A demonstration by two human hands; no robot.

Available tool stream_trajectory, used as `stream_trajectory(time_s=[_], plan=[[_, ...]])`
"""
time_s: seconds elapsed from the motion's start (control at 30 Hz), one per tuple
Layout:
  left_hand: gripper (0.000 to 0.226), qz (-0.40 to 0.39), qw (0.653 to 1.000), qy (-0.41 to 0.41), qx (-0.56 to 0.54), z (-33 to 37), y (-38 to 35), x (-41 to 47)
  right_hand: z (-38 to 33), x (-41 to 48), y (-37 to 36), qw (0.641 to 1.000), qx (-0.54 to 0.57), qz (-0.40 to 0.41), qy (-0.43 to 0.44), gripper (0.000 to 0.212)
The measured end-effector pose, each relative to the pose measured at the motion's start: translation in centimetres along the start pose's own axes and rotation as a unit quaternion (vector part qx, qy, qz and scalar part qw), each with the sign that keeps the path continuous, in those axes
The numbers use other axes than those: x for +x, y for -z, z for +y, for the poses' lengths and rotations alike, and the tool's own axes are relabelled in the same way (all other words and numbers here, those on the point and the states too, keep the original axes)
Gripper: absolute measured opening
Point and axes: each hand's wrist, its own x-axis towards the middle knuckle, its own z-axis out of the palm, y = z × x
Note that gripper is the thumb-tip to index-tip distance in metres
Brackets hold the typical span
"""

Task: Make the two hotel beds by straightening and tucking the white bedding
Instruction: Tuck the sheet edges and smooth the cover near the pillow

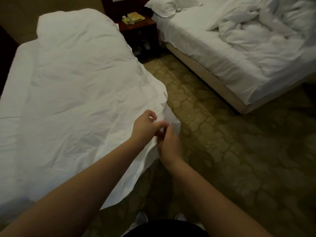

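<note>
White sheet [71,86] spread wrinkled over the near bed, its corner hanging at the bed's right edge, left hand [145,127] and right hand [168,144] both pinching that corner, second bed [239,40] rumpled beyond the carpet [222,134]

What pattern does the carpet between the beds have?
Olive-tan carpet with darker scalloped, cloud-like outlines; head view.

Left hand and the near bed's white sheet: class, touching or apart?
Touching. The head view shows the left hand pinching the hanging edge of the white sheet between thumb and fingers, with cloth bunched in its grip.
</note>
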Motion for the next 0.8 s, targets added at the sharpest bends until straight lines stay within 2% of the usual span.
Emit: stream_trajectory(time_s=[0.2,0.43,0.6,0.8], plan=[[0.027,-0.061,0.998,0.025,-0.005,-0.2,2.3,0.5,-0.9,-0.1,-2.1,1.000,-0.008,0.022,-0.004,0.025],[0.030,-0.004,0.993,-0.076,0.094,-0.7,4.0,1.1,-1.4,-0.1,-3.2,0.999,0.004,0.033,0.008,0.026],[0.029,-0.068,0.989,-0.066,0.113,-0.6,4.5,1.4,-1.2,-0.2,-3.9,0.999,-0.025,0.045,-0.004,0.027],[0.028,-0.152,0.969,-0.083,0.179,0.0,4.3,1.5,-0.5,-0.9,-4.5,0.997,0.012,0.058,-0.050,0.030]])
